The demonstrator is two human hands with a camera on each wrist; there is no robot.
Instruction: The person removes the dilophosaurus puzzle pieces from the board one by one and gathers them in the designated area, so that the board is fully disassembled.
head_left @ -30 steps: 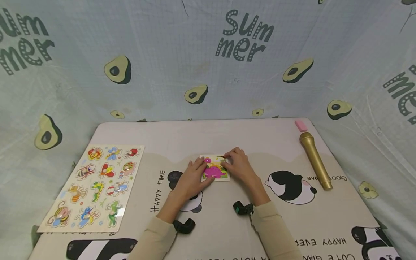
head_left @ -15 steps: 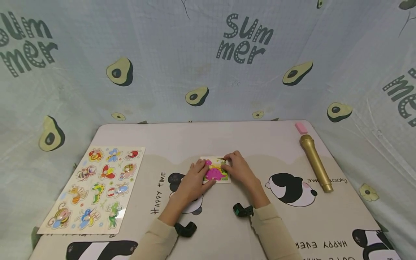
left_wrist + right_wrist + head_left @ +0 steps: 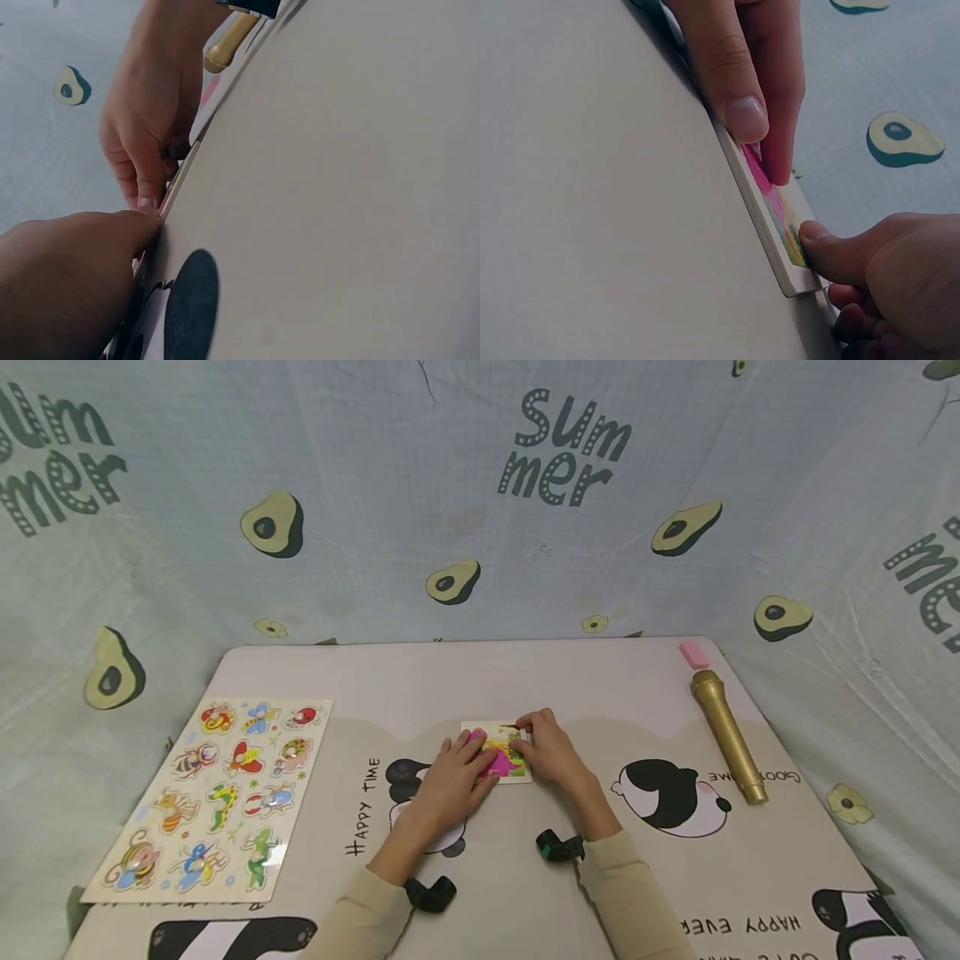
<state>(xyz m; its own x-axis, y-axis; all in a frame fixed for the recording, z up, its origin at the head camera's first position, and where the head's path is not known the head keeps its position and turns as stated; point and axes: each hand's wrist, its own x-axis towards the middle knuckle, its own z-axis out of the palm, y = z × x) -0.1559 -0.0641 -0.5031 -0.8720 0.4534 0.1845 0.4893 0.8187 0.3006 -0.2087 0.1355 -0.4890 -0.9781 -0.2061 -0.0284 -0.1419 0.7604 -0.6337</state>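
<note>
A small white-edged dinosaur puzzle board (image 3: 512, 768) lies at the middle of the table, its picture showing a pink dinosaur on yellow and green. My left hand (image 3: 452, 781) rests over its left part with fingers extended, hiding much of the dinosaur. At the right edge my right hand (image 3: 553, 747) pinches the board, covering the corner. In the right wrist view, the right thumb (image 3: 817, 232) presses on the picture's end while the other fingers curl by the edge. Left-hand fingertips (image 3: 746, 120) touch the picture's other end there. The left wrist view shows both hands close together at the board.
On the left lies a large board with insect pictures (image 3: 225, 843). A gold microphone-shaped cylinder (image 3: 727, 735) and a pink block (image 3: 693, 655) lie at the right, near the table's (image 3: 420, 677) far corner. A patterned cloth (image 3: 360, 527) hangs around the table.
My left fingers have shifted slightly right across the picture and now cover more of the dinosaur, including its head. My right hand stays at the board's right edge.
</note>
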